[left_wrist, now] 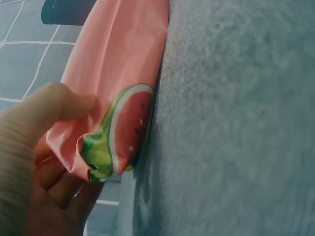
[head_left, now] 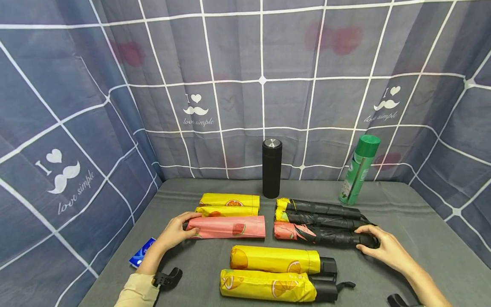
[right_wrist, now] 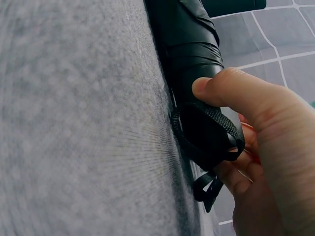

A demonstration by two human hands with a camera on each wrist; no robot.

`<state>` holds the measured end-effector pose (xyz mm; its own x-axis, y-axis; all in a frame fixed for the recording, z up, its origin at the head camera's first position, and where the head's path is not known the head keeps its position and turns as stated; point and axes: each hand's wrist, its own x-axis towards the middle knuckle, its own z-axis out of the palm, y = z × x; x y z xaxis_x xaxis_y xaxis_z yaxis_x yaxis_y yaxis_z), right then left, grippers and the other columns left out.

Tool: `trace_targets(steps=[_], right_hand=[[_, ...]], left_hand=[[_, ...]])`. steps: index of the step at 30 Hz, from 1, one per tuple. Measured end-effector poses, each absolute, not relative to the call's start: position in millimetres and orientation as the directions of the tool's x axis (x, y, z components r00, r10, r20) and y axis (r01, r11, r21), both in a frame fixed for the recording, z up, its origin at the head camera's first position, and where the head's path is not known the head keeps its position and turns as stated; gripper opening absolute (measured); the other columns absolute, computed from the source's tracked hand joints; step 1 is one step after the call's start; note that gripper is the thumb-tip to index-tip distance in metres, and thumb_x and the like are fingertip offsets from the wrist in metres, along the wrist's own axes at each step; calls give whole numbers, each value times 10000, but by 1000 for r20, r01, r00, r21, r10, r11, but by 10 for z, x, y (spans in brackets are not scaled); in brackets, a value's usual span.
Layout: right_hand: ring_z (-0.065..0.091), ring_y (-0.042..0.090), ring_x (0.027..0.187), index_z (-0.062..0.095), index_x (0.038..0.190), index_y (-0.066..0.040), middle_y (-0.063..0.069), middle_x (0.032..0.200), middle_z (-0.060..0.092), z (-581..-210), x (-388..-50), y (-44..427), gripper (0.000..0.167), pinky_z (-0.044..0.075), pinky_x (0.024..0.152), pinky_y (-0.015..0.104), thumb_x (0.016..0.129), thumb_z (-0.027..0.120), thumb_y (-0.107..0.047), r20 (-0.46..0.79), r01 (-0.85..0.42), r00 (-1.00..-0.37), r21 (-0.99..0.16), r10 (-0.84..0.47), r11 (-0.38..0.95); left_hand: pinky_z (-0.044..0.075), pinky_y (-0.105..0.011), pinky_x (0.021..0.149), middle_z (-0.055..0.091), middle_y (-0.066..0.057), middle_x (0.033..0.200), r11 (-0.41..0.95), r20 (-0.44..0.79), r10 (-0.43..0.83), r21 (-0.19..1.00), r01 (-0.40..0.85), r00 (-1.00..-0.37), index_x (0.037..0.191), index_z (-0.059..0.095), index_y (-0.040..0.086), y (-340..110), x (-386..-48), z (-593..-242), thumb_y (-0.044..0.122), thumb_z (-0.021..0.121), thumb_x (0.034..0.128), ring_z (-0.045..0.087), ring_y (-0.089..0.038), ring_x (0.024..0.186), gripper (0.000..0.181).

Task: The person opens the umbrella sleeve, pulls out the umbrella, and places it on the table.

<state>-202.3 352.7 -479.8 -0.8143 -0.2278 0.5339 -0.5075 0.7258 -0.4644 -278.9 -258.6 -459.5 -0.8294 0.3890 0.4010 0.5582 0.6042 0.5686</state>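
My left hand (head_left: 178, 232) pinches the left end of a pink umbrella sleeve (head_left: 230, 227) with a watermelon print. In the left wrist view, the thumb lies on the sleeve's (left_wrist: 115, 64) near face and the fingers are behind it. At the right, my right hand (head_left: 383, 247) grips the handle end of a folded black umbrella (head_left: 333, 236) whose other end shows pink. Its black wrist strap (right_wrist: 224, 123) loops by the fingers in the right wrist view. Two yellow umbrella sleeves (head_left: 229, 199) lie behind the pink one. Two folded black-and-yellow umbrellas (head_left: 324, 207) lie behind the held umbrella.
Two umbrellas in yellow sleeves (head_left: 274, 259) with black handles lie in front. A black flask (head_left: 272, 170) and a green spray can (head_left: 359, 170) stand at the back. A blue packet (head_left: 142, 252) is beside the left forearm. Grey checked curtain (head_left: 238, 106) surrounds the table.
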Motion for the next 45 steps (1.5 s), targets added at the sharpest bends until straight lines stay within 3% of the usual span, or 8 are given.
trace_targets(steps=[6,9,14,17,25,34,38,45], right_hand=[[474,-14,946,647,995,-144,-63,996,567,-4793,-2077,3535,455,328,807,80,610,860,-24,590,-587,-758,-429,-278,687],[494,25,928,644,1005,-114,-39,1011,557,-4749,-2093,3527,440,340,803,85,628,851,-24,583,-585,-766,-456,-272,671],[530,88,918,623,1095,-80,19,1035,577,-4634,-2098,3484,420,356,802,113,719,809,-52,534,-526,-815,-522,-224,672],[537,80,948,608,1133,-65,56,1060,590,-4567,-2087,3423,439,365,815,118,736,789,-19,533,-529,-816,-532,-225,661],[568,111,1011,605,1144,-58,55,1111,613,-4401,-1985,3051,502,428,843,158,692,797,47,555,-672,-733,-504,-393,543],[605,167,953,615,1155,-76,33,1086,636,-4444,-1847,2816,409,477,803,226,777,771,-73,470,-688,-724,-547,-505,477],[619,187,962,606,1182,-78,41,1106,642,-4489,-1823,2818,391,506,788,289,819,744,-128,389,-647,-750,-600,-535,471],[627,173,977,593,1182,0,125,1110,643,-4547,-1806,2823,374,517,787,298,850,712,-126,296,-616,-731,-675,-615,407]], left_hand=[[434,-515,890,593,-97,1203,627,460,420,476,617,-782,1210,610,1,-2532,-2773,-4386,127,786,763,548,-293,1105,497],[444,-503,892,580,-90,1231,593,503,449,451,667,-739,1237,593,10,-2436,-2740,-4247,104,777,767,546,-278,1117,513],[450,-386,927,610,-62,1207,473,526,499,500,725,-689,1226,609,28,-2203,-2644,-4095,58,754,779,550,-248,1122,471],[451,-356,928,614,-73,1213,408,489,554,546,732,-674,1232,608,29,-2054,-2586,-4085,69,742,802,561,-253,1117,452],[425,-439,953,560,-62,1300,334,264,720,679,654,-642,1336,522,56,-1705,-2440,-4101,163,691,871,531,-206,1165,507],[384,-373,1002,541,17,1319,354,128,817,658,664,-563,1334,539,94,-1561,-2434,-4258,258,674,867,466,-127,1216,513],[392,-347,994,547,-18,1317,328,102,837,692,643,-537,1338,530,76,-1537,-2442,-4310,232,684,861,479,-117,1198,525],[420,-298,951,537,28,1305,368,11,858,683,631,-513,1360,518,118,-1500,-2433,-4412,265,694,859,500,-67,1130,550]])
